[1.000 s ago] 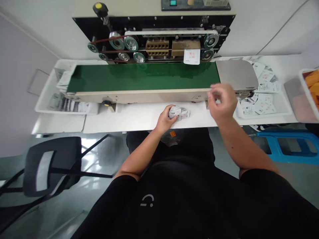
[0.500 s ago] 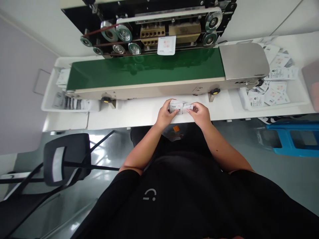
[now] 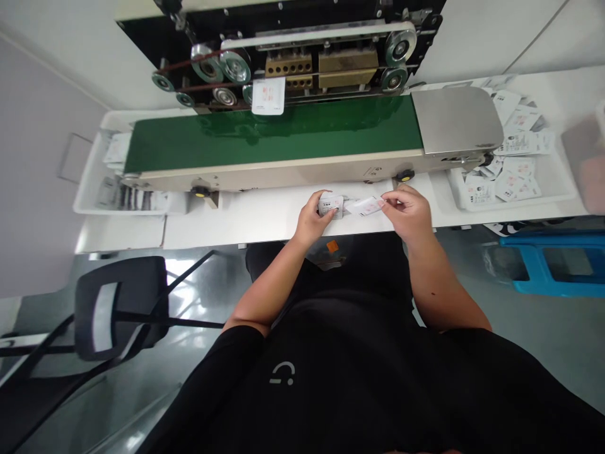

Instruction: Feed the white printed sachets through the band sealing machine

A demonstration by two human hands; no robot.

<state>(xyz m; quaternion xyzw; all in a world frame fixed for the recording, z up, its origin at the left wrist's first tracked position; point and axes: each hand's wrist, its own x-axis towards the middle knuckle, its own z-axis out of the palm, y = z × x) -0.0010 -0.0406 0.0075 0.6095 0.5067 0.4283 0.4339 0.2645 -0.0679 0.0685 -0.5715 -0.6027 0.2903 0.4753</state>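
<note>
My left hand (image 3: 312, 219) is closed around a small stack of white printed sachets (image 3: 331, 205), held just over the table's front part. Between the thumb and fingers of my right hand (image 3: 407, 213) is a single white sachet (image 3: 366, 206), tilted and slightly blurred, its left end close to the stack. Whether the two still touch I cannot tell. Beyond my hands, another white sachet (image 3: 268, 96) hangs upright in the band sealing machine (image 3: 302, 63), over the green conveyor belt (image 3: 293, 135).
A white bin (image 3: 564, 189) full of loose sachets stands at the right, partly behind the metal end plate (image 3: 456, 120). Another bin (image 3: 85, 192) holds sachets at the left. A black chair (image 3: 123, 306) and a blue stool (image 3: 543, 265) stand below the white table (image 3: 255, 224).
My right hand has moved right, drawing one sachet away from the stack. The sachet in the sealing machine has travelled left. My left hand stays nearly in place.
</note>
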